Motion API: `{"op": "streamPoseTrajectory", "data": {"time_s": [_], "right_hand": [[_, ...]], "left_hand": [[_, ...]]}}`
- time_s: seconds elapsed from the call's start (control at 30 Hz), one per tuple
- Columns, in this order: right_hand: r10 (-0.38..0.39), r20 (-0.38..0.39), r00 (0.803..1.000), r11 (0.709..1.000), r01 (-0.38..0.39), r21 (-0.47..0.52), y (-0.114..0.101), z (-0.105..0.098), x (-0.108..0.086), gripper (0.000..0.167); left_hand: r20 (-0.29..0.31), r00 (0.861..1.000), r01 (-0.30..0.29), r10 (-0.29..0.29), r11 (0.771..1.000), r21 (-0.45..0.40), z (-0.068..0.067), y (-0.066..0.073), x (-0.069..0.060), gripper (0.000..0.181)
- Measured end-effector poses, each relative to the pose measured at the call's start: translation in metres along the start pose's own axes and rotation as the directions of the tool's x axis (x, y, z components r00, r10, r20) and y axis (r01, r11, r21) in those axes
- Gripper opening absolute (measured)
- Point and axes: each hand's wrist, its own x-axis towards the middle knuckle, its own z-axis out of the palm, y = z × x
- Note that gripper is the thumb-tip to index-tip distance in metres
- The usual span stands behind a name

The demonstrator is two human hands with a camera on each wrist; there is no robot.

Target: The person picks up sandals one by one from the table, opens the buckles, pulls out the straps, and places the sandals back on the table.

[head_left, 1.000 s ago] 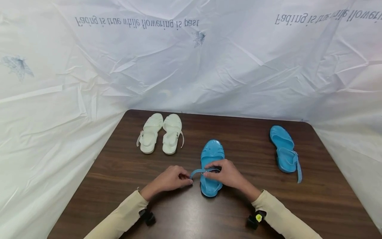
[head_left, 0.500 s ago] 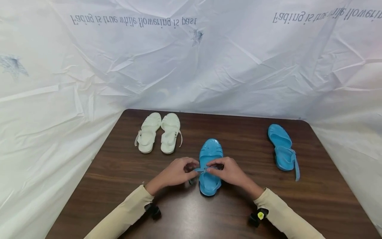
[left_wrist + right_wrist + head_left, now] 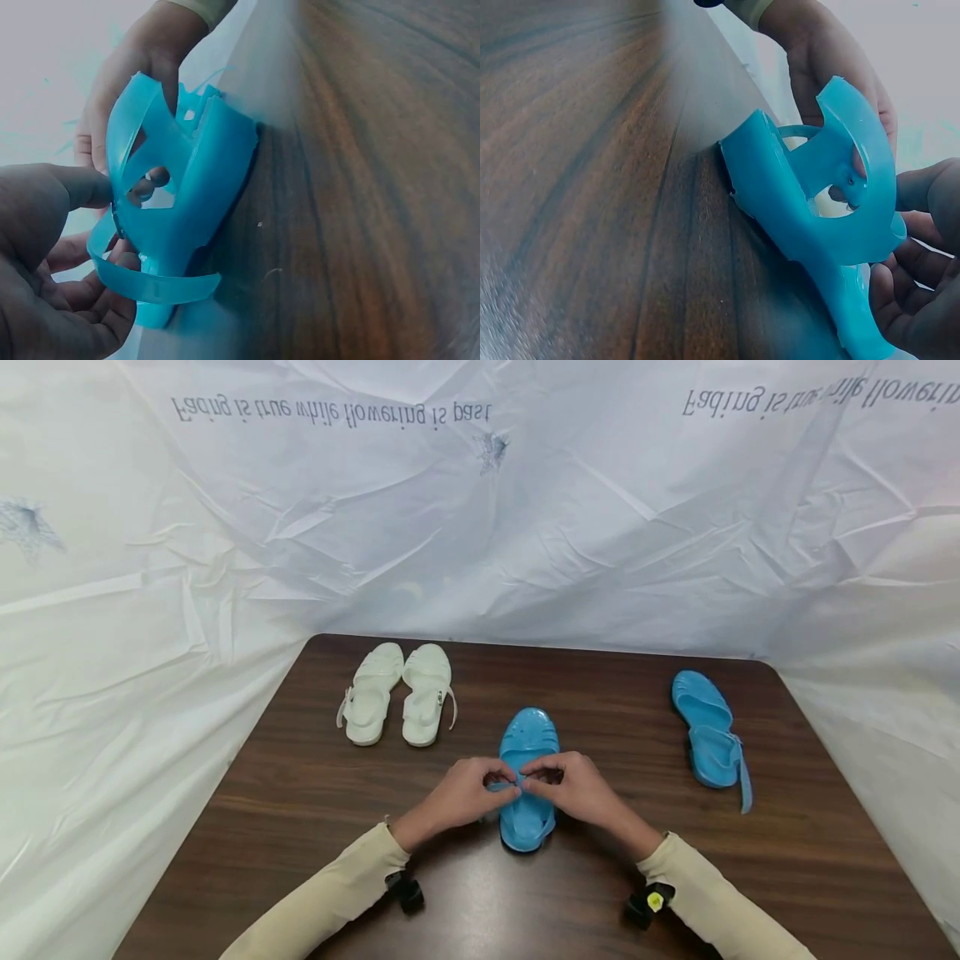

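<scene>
A blue jelly sandal (image 3: 528,733) lies in the middle of the table, toe pointing away. Over its ankle opening, my left hand (image 3: 467,792) and right hand (image 3: 577,787) meet with fingertips almost touching. In the left wrist view, the left thumb and fingers pinch the ankle strap near the buckle, and the strap's loose end (image 3: 154,286) curls out below. The right wrist view has the right hand (image 3: 930,259) pinching the strap from the other side, against the sandal's side band (image 3: 855,238). Fingers mostly hide the buckle.
A second blue sandal (image 3: 714,758) lies at the right, its strap (image 3: 745,783) hanging loose. Two white sandals (image 3: 367,714) (image 3: 425,714) stand side by side at the back left. White printed sheeting (image 3: 480,543) hangs behind the dark wooden table (image 3: 315,860).
My left hand has moved right and slightly up, from the strap's outer end to the buckle area beside the right hand. The right hand stays nearly in place at the strap.
</scene>
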Motion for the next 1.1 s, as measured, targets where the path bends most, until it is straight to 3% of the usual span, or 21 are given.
{"op": "streamPoseTrajectory", "data": {"time_s": [0.17,0.5,0.67,0.87,1.1], "right_hand": [[0.003,-0.015,1.0,1.0,-0.003,0.003,-0.002,0.0,0.0,0.017],[0.004,-0.037,0.999,1.0,-0.003,0.02,-0.003,0.001,-0.002,0.014],[0.014,-0.036,0.999,0.999,-0.013,0.045,0.001,0.003,-0.002,0.015],[0.023,-0.002,1.0,0.999,-0.023,0.046,0.002,0.005,-0.002,0.019],[0.017,0.002,1.0,0.999,-0.017,0.037,0.002,0.007,-0.002,0.014]], "left_hand": [[-0.006,1.0,0.009,-0.009,1.0,0.03,0.005,0.001,0.001,0.014],[-0.108,0.993,-0.014,0.04,0.972,0.234,0.019,0.008,0.003,0.011],[-0.153,0.987,-0.014,0.05,0.974,0.227,0.024,0.006,0.001,0.008],[-0.185,0.979,-0.053,0.085,0.984,0.17,0.021,0.002,-0.004,0.012],[-0.225,0.966,-0.087,0.126,0.981,0.174,0.02,-0.003,-0.009,0.016]]}}
